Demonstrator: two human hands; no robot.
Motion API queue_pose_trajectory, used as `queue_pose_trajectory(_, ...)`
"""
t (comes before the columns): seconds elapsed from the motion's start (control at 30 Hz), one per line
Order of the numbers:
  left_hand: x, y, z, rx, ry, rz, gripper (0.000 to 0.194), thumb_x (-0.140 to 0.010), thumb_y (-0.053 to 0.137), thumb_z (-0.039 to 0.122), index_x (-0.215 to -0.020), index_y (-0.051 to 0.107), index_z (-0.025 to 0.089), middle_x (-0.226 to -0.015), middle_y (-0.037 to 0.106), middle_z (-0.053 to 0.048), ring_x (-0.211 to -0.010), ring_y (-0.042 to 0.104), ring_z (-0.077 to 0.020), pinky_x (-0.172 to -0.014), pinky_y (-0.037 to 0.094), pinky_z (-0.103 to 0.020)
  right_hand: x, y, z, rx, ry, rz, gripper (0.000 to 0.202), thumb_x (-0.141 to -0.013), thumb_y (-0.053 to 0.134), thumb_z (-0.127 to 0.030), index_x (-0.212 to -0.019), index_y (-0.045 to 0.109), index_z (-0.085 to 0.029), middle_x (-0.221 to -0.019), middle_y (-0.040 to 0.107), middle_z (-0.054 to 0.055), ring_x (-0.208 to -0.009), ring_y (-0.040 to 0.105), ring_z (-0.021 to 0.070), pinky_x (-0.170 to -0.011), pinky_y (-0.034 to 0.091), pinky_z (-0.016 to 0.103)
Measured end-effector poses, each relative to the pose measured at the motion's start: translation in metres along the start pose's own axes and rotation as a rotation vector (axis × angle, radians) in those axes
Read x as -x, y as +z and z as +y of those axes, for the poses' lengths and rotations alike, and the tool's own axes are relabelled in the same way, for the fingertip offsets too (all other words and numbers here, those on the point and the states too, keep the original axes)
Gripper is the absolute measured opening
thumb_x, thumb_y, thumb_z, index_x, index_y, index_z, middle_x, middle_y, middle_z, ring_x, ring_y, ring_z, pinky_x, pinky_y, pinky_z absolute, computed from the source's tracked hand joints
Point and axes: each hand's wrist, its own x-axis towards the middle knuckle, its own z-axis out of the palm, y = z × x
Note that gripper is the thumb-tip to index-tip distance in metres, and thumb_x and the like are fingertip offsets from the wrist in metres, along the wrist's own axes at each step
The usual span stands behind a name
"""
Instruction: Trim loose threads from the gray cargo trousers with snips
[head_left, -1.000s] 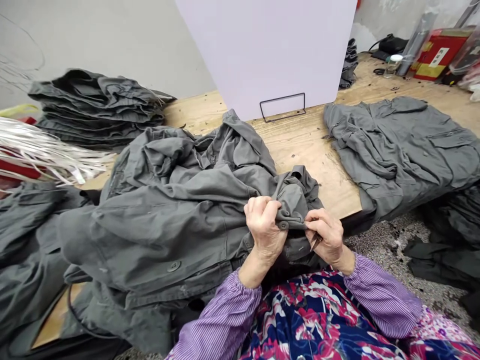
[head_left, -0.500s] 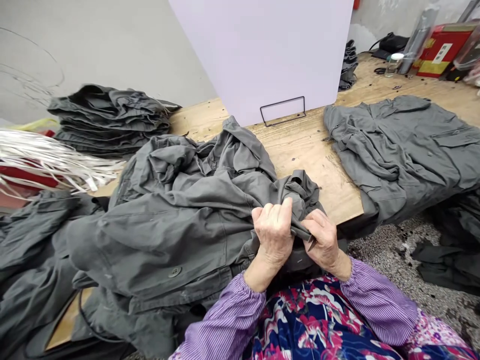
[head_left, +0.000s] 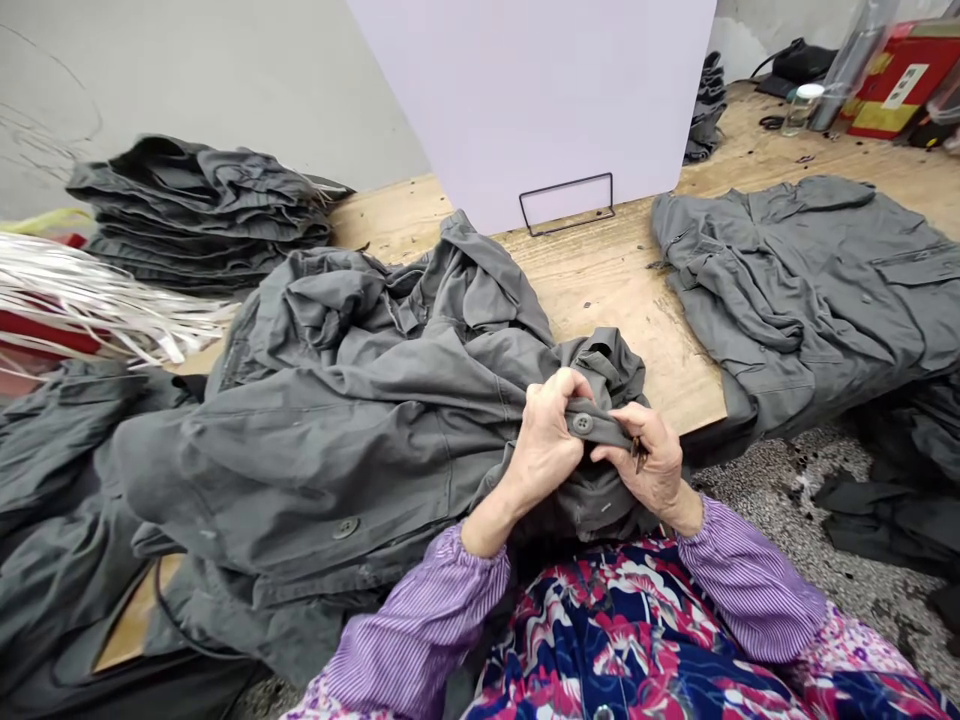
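A dark grey jacket lies crumpled over the near edge of the table. Near its right end, my left hand is closed on a narrow strip of it, beside a round button that faces up. The other end of that strip is pinched between the thumb and fingers of my right hand. A small brownish metal tool pokes out of the right hand; most of it is hidden in the palm. Another button shows on the jacket's front.
Folded grey garments are stacked at the back left, beside a bundle of white strips. A white board stands behind the jacket. Another grey garment lies on the right. A glass jar and red box stand farther back.
Both hands have turned the held strip over so its button now shows. My left fist has loosened into a pinch. The view has shifted slightly.
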Motion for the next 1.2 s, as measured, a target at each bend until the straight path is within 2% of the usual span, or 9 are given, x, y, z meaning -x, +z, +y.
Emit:
queue_pose_trajectory(0.2, -0.003, -0.014, -0.001, 0.794, -0.362, -0.109, 0.031, -0.055, 0.061, 0.009, -0.079, 0.044, 0.018, -0.063, 0.045, 0.007, -0.054, 0.04, -0.0049, -0.05, 0.032, -0.018, -0.03, 0.002, 0.014, -0.049, 0.078, 0.049, 0.009, -0.086, 0.055, -0.025, -0.094, 0.054, -0.021, -0.061, 0.058, -0.004, -0.049, 0.054, 0.0099, -0.055, 0.045, 0.023)
queue_pose_trajectory(0.33, 0.003, -0.014, -0.007, 0.975, -0.436, -0.139, 0.033, -0.056, 0.068, 0.011, -0.085, 0.052, 0.015, -0.072, 0.052, 0.004, -0.062, 0.048, -0.0056, -0.059, 0.039, -0.018, -0.043, 0.02, 0.03, -0.15, 0.195, -0.009, 0.014, -0.083, 0.056, -0.033, -0.08, 0.053, -0.019, -0.057, 0.051, -0.005, -0.045, 0.046, 0.0076, -0.047, 0.038, 0.021)
queue_pose_trajectory(0.43, 0.003, -0.009, -0.014, 1.039, -0.486, -0.068, 0.034, -0.055, 0.07, 0.011, -0.086, 0.056, 0.013, -0.076, 0.056, 0.002, -0.067, 0.052, -0.007, -0.065, 0.042, -0.019, -0.046, 0.036, 0.04, -0.16, 0.28, -0.068, 0.025, -0.083, 0.054, -0.037, -0.066, 0.049, -0.019, -0.051, 0.04, -0.007, -0.043, 0.036, 0.006, -0.044, 0.03, 0.02)
queue_pose_trajectory(0.57, -0.003, -0.005, -0.018, 1.061, -0.579, 0.059, 0.029, -0.054, 0.068, 0.011, -0.081, 0.055, 0.011, -0.075, 0.058, 0.001, -0.067, 0.054, -0.0081, -0.067, 0.043, -0.02, -0.046, 0.036, 0.044, -0.057, 0.284, -0.136, 0.027, -0.082, 0.055, -0.035, -0.062, 0.05, -0.017, -0.054, 0.043, -0.005, -0.049, 0.037, 0.0069, -0.048, 0.031, 0.021)
queue_pose_trajectory(0.77, -0.001, -0.004, -0.01, 0.94, -0.528, 0.212, 0.033, -0.06, 0.067, 0.015, -0.089, 0.051, 0.014, -0.073, 0.056, 0.003, -0.064, 0.052, -0.0069, -0.064, 0.042, -0.019, -0.051, -0.014, 0.005, 0.155, 0.159, -0.058, 0.031, -0.085, 0.054, -0.033, -0.059, 0.053, -0.017, -0.052, 0.043, -0.003, -0.048, 0.037, 0.0077, -0.049, 0.031, 0.022)
queue_pose_trajectory(0.9, 0.006, 0.0, -0.003, 0.853, -0.388, 0.151, 0.033, -0.069, 0.063, 0.018, -0.096, 0.045, 0.018, -0.075, 0.057, 0.005, -0.066, 0.051, -0.007, -0.063, 0.042, -0.018, -0.048, -0.024, -0.022, 0.114, 0.223, -0.386, 0.027, -0.082, 0.058, -0.037, -0.065, 0.059, -0.016, -0.051, 0.044, -0.004, -0.046, 0.036, 0.0072, -0.047, 0.029, 0.022)
queue_pose_trajectory(0.97, 0.008, 0.001, -0.001, 0.802, -0.329, 0.085, 0.034, -0.071, 0.062, 0.021, -0.099, 0.043, 0.02, -0.075, 0.057, 0.005, -0.065, 0.051, -0.0072, -0.061, 0.041, -0.018, -0.043, -0.019, -0.026, 0.101, 0.244, -0.454, 0.027, -0.084, 0.056, -0.033, -0.064, 0.057, -0.016, -0.051, 0.043, -0.004, -0.047, 0.036, 0.0073, -0.047, 0.028, 0.022)
queue_pose_trajectory(1.1, 0.008, -0.001, 0.0, 0.699, -0.297, 0.029, 0.032, -0.072, 0.062, 0.024, -0.098, 0.044, 0.02, -0.07, 0.054, 0.006, -0.059, 0.047, -0.0069, -0.057, 0.038, -0.018, -0.032, -0.013, -0.023, -0.01, 0.291, -0.354, 0.026, -0.085, 0.052, -0.026, -0.061, 0.052, -0.016, -0.056, 0.047, -0.003, -0.051, 0.04, 0.0075, -0.05, 0.029, 0.022)
queue_pose_trajectory(1.2, 0.005, -0.003, -0.002, 0.649, -0.303, 0.021, 0.03, -0.069, 0.063, 0.026, -0.093, 0.046, 0.019, -0.067, 0.053, 0.005, -0.056, 0.046, -0.0069, -0.055, 0.037, -0.019, -0.027, -0.013, -0.017, -0.25, 0.478, -0.254, 0.023, -0.083, 0.055, -0.029, -0.063, 0.053, -0.017, -0.054, 0.044, -0.004, -0.049, 0.038, 0.0066, -0.047, 0.028, 0.02)
